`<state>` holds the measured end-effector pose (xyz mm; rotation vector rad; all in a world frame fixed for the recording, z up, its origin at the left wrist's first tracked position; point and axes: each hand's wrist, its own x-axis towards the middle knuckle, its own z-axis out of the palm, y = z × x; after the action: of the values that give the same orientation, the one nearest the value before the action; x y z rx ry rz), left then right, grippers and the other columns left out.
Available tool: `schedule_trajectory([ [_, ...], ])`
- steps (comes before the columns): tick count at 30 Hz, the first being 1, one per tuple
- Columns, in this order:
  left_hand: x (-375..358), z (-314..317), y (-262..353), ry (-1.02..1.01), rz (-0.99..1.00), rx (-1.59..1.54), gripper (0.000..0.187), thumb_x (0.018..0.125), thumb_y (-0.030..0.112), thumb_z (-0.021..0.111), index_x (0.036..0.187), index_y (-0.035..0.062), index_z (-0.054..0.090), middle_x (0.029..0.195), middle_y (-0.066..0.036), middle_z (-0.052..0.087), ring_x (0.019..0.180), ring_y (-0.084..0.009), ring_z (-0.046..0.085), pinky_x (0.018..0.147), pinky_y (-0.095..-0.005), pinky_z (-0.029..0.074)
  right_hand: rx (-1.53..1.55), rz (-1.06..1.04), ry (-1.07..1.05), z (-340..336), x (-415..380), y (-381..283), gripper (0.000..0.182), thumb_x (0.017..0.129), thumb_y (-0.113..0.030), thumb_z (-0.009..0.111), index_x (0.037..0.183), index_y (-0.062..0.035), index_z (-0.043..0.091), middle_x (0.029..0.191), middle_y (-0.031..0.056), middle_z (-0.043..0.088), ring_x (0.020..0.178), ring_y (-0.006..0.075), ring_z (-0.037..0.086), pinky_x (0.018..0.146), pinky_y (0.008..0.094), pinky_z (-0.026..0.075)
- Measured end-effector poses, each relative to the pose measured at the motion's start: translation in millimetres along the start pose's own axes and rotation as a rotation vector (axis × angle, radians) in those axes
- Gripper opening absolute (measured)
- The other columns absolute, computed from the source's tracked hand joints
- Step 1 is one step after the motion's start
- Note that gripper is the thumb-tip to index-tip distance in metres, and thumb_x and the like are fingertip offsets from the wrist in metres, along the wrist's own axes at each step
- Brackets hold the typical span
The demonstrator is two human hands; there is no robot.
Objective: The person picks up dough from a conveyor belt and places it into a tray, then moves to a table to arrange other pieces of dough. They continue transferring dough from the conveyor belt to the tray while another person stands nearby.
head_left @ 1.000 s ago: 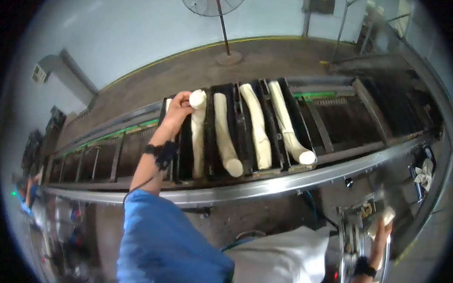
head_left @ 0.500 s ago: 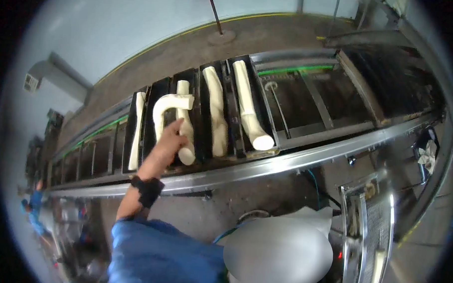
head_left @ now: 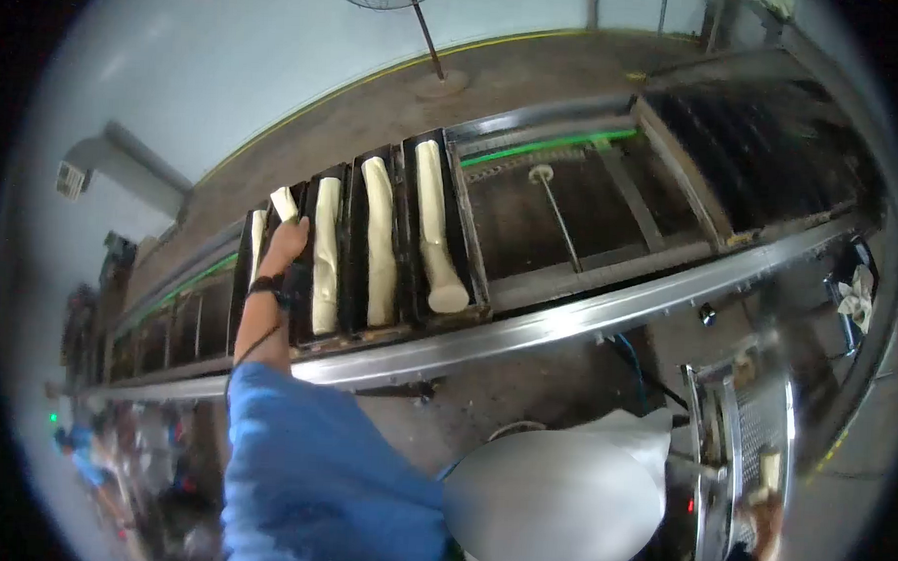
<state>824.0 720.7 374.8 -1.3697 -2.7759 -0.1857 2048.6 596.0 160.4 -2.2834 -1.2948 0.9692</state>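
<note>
Tray piece (head_left: 285, 204): cream, upper end over black tray (head_left: 303, 194), rest hidden
Rack piece (head_left: 770, 470): cream, blurred, at perforated rack (head_left: 751, 418)

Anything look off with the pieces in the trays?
Nothing obviously spilled or damaged. Mild oddity: the rightmost pale piece kinks near the near end of its black tray, showing a round end face; its left neighbour lies nearly straight. Could simply be its shape.
</note>
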Motion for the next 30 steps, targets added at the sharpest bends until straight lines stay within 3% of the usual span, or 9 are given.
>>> schedule_trajectory([
  [3,-45.6,-22.9,100.8,0.252,0.166,-0.275,0.039,0.094,0.03,0.051,0.122,0.0028,0.06,0.114,-0.022,0.064,0.105,-0.0361,0.062,0.091,-0.0446,0.046,-0.351,0.069,0.018,10.8,4.5,-76.8,0.072,0.051,-0.018,0.088,0.11,0.0022,0.053,0.1,0.0124,0.06,0.088,0.0213,0.053,0.077,0.0364,0.047],
  [7,-135.9,-59.4,256.6,-0.406,0.409,-0.659,0.047,0.088,0.015,0.06,0.132,0.0036,0.05,0.129,-0.022,0.056,0.12,-0.0342,0.054,0.099,-0.0424,0.041,-0.375,-0.194,0.106,18.3,8.7,-137.9,0.089,0.041,-0.016,0.093,0.117,0.0042,0.051,0.095,0.0129,0.059,0.089,0.0257,0.054,0.079,0.0381,0.045],
  [12,-163.0,-10.9,276.8,-0.251,0.568,-0.424,0.064,0.08,0.011,0.06,0.139,0.0023,0.038,0.135,-0.034,0.041,0.126,-0.0419,0.043,0.106,-0.0391,0.036,-0.458,-0.202,-0.087,9.0,24.8,-172.4,0.072,0.049,-0.025,0.088,0.108,0.0057,0.061,0.098,0.0182,0.059,0.097,0.0325,0.052,0.086,0.039,0.042],
  [17,-163.2,-20.7,275.4,-0.246,0.271,-0.425,0.062,0.084,0.016,0.061,0.141,0.008,0.039,0.14,-0.033,0.036,0.129,-0.0389,0.043,0.104,-0.0381,0.038,-0.091,-0.221,-0.011,16.9,85.4,-140.7,0.066,0.05,-0.029,0.086,0.103,0.0035,0.064,0.106,0.021,0.058,0.103,0.0336,0.052,0.09,0.0419,0.041],
  [22,-151.7,-36.9,277.8,-0.204,-0.14,-1.387,0.049,0.093,0.024,0.057,0.138,0.0084,0.046,0.124,-0.014,0.055,0.115,-0.0241,0.052,0.097,-0.0368,0.043,-0.401,-0.283,-0.039,23.5,131.0,-170.5,0.046,0.063,-0.011,0.077,0.103,0.0029,0.061,0.095,0.0144,0.065,0.087,0.0253,0.063,0.071,0.0391,0.05],
  [25,-115.8,-48.4,214.8,0.411,0.054,-1.075,0.036,0.094,0.022,0.057,0.123,0.0,0.059,0.112,-0.005,0.064,0.102,-0.0159,0.059,0.092,-0.0274,0.045,-0.294,-0.31,-0.045,30.8,108.9,-233.5,0.025,0.067,-0.008,0.072,0.089,0.0014,0.065,0.076,0.0066,0.065,0.077,0.0192,0.065,0.064,0.0383,0.05],
  [27,-91.0,-38.3,113.9,0.609,-0.034,-0.464,0.035,0.098,0.019,0.046,0.124,-0.0016,0.057,0.117,-0.018,0.064,0.107,-0.0251,0.061,0.094,-0.0345,0.045,-0.254,-0.272,-0.1,16.3,130.4,-211.2,0.036,0.067,-0.006,0.07,0.101,0.0028,0.064,0.077,0.0075,0.065,0.074,0.0183,0.063,0.065,0.0353,0.05],
  [29,-89.1,-30.7,-5.3,0.122,-0.157,0.316,0.037,0.099,0.027,0.044,0.12,-0.0002,0.059,0.11,-0.028,0.061,0.105,-0.0417,0.058,0.092,-0.0392,0.045,-0.375,-0.271,0.0,7.0,179.8,-124.6,0.047,0.067,-0.007,0.073,0.111,0.0033,0.061,0.092,0.0111,0.063,0.078,0.0206,0.06,0.064,0.0351,0.047],
  [30,-102.6,-16.1,-57.3,-0.077,-0.128,0.5,0.032,0.096,0.02,0.049,0.119,-0.001,0.058,0.114,-0.023,0.062,0.109,-0.0367,0.058,0.095,-0.0385,0.044,-0.401,-0.507,0.234,3.6,173.3,-114.6,0.036,0.063,-0.017,0.077,0.09,0.0028,0.065,0.062,0.0084,0.058,0.057,0.0173,0.051,0.052,0.0368,0.042],
])
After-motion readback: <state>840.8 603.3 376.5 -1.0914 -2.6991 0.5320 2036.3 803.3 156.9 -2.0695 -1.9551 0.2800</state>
